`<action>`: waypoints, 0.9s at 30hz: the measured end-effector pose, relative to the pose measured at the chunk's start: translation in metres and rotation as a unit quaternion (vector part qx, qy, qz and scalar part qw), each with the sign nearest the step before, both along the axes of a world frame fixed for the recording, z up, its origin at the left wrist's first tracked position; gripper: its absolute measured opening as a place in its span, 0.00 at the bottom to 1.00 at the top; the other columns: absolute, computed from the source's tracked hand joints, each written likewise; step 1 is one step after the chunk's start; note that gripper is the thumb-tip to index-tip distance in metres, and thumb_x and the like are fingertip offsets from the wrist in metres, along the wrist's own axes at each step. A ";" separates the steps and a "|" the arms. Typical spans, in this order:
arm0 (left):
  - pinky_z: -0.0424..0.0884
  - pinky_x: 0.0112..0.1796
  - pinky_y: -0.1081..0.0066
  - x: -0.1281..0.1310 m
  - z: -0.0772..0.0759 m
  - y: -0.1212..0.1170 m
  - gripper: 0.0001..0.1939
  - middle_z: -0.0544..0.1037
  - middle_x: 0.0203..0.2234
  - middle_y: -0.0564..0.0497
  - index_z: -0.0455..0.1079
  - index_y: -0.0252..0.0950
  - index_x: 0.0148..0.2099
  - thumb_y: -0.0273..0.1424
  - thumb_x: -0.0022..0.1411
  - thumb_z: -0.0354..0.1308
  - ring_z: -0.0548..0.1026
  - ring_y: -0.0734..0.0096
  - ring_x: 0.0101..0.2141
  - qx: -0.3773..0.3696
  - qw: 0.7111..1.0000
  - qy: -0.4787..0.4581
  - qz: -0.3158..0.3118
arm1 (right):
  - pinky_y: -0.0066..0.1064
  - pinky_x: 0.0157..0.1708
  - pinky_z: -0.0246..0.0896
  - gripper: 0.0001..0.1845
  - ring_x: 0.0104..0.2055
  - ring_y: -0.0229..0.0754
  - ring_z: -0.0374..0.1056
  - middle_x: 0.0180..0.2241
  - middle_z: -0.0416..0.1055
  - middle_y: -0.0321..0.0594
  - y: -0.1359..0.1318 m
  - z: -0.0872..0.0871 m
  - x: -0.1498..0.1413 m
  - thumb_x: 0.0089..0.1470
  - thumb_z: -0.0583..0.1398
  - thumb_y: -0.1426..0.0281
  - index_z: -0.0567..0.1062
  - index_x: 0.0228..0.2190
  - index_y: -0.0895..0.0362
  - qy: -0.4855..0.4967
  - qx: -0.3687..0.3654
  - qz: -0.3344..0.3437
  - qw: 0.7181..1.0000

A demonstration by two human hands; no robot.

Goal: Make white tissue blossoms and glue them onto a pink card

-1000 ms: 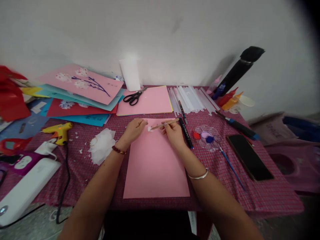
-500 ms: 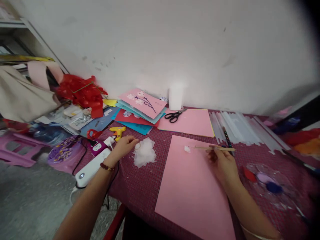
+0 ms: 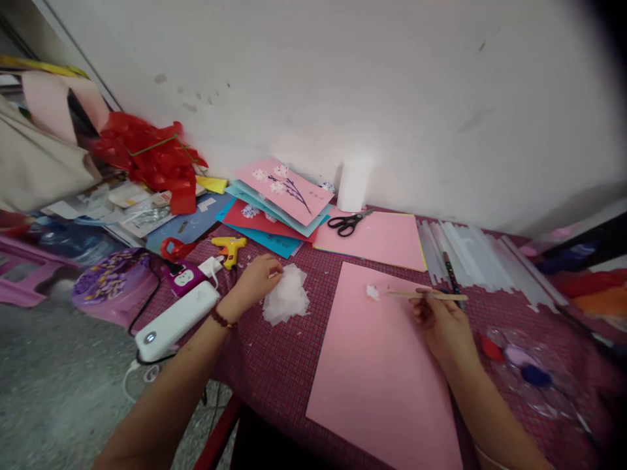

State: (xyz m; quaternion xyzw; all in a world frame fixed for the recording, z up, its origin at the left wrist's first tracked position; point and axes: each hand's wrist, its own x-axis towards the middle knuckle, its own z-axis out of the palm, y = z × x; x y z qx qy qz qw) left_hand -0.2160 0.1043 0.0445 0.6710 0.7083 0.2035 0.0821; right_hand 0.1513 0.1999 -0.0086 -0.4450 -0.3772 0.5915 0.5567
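Note:
My left hand is at the upper left edge of a pile of thin white paper squares, its fingers curled together; whether a piece is between them is hidden. In my right hand is a thin wooden stick, held between thumb and fingers and pointing left above a large pink sheet. Just left of the stick's tip, a small crumpled white paper tuft sits on the upper part of the sheet, apart from the tip.
Black scissors lie on stacked pink paper behind the sheet. Flower cards are piled at the back. A yellow glue gun, power strip and white power bank are left; glue sticks and a paint palette right.
My left hand has moved slightly right, onto the edge of the paper pile. The right hand still holds the stick in about the same place. The whole view has shifted a little.

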 end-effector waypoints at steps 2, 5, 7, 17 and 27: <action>0.63 0.45 0.62 0.006 -0.002 0.007 0.07 0.74 0.37 0.46 0.72 0.37 0.33 0.32 0.53 0.55 0.69 0.60 0.42 -0.004 1.000 0.030 -0.001 | 0.23 0.15 0.55 0.14 0.18 0.32 0.62 0.20 0.71 0.38 0.000 0.000 0.000 0.38 0.67 0.63 0.76 0.28 0.58 0.003 -0.006 -0.001 1.000; 0.61 0.48 0.57 0.010 -0.007 0.014 0.07 0.73 0.40 0.45 0.72 0.37 0.32 0.34 0.49 0.59 0.67 0.54 0.45 -0.033 0.997 0.067 0.020 | 0.22 0.16 0.55 0.15 0.18 0.32 0.62 0.20 0.72 0.38 0.000 0.000 0.000 0.37 0.68 0.63 0.76 0.28 0.58 0.006 -0.013 0.002 1.000; 0.62 0.48 0.58 0.010 -0.009 0.016 0.04 0.73 0.40 0.45 0.71 0.37 0.28 0.32 0.49 0.59 0.68 0.56 0.45 -0.034 0.997 0.062 0.027 | 0.23 0.16 0.56 0.15 0.18 0.32 0.62 0.21 0.72 0.38 0.000 -0.001 0.001 0.38 0.67 0.63 0.76 0.29 0.58 0.005 -0.012 0.007 1.000; 0.64 0.29 0.72 0.022 0.024 0.000 0.07 0.68 0.22 0.54 0.64 0.35 0.24 0.33 0.50 0.56 0.68 0.72 0.26 0.021 0.985 -0.163 0.047 | 0.23 0.18 0.55 0.14 0.18 0.31 0.62 0.20 0.72 0.36 -0.001 -0.001 -0.001 0.40 0.66 0.63 0.75 0.29 0.59 0.017 0.002 0.018 1.000; 0.63 0.26 0.73 0.097 0.013 0.049 0.02 0.69 0.21 0.54 0.66 0.34 0.30 0.28 0.53 0.54 0.67 0.73 0.23 -0.007 0.983 -0.182 -0.013 | 0.24 0.17 0.52 0.15 0.17 0.31 0.61 0.20 0.71 0.35 -0.002 0.003 -0.006 0.41 0.64 0.61 0.74 0.28 0.59 0.016 0.004 0.015 1.000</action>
